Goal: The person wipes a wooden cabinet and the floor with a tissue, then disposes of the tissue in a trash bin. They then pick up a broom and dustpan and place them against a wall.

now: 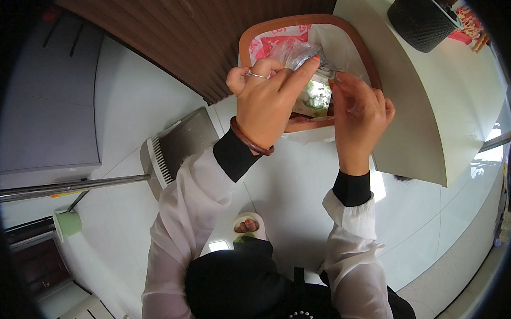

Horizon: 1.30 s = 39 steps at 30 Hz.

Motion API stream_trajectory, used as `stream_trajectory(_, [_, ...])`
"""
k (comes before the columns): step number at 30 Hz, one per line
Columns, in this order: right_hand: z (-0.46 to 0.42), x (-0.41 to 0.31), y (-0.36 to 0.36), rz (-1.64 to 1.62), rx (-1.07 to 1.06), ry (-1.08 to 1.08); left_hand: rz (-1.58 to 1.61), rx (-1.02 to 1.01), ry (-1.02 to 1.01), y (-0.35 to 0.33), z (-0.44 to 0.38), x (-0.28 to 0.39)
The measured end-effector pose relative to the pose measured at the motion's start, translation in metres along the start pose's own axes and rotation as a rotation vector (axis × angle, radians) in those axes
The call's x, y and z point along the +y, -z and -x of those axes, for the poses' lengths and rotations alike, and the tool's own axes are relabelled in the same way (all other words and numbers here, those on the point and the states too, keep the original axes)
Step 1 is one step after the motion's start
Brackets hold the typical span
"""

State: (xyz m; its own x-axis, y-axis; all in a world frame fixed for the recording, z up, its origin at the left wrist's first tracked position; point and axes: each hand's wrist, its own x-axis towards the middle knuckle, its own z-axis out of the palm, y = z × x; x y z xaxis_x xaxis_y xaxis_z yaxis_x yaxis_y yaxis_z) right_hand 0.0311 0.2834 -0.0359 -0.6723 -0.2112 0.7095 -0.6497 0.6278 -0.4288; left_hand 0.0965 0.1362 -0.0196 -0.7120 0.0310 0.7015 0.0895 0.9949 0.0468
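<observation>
Both my hands are over a waste bin with a brown rim (311, 127), lined with a plastic bag (319, 33). My right hand (358, 112) pinches a thin piece of translucent plastic (326, 72) between thumb and fingers. Close beside it, my left hand (268, 96) has its index finger stretched out and the other fingers bent; its thumb is hidden, so its grip cannot be told. Crumpled clear plastic (291, 51) shows beyond the left fingers. Between the hands, a green-and-white printed package (314, 98) is visible at the bin.
A pale cabinet (409, 118) stands right of the bin, with a black textured pot (422, 24) on top. Brown ribbed panelling (171, 30) rises at the upper left. A dustpan (184, 136) with a metal handle (77, 188) and a green cup-shaped container (67, 224) are at the left.
</observation>
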Motion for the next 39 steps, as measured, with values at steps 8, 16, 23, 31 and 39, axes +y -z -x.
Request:
stream_trajectory(8, [-0.001,-0.004,0.007,-0.056,-0.174,0.012,0.048,-0.045,0.125,-0.005,-0.001,0.013])
stream_trajectory(16, [0.000,-0.026,0.012,-0.094,-0.254,0.081,0.117,-0.005,0.147,-0.008,0.015,0.016])
stream_trajectory(23, [0.009,-0.073,0.012,-0.495,-0.314,0.049,0.272,-0.022,0.310,0.035,0.056,-0.019])
stream_trajectory(31, [0.020,-0.161,-0.018,-0.809,-0.470,0.092,0.020,0.113,0.675,0.130,0.146,-0.058])
stream_trajectory(39, [0.044,-0.259,-0.032,-1.035,-0.623,0.245,-0.257,0.474,0.907,0.194,0.207,-0.084])
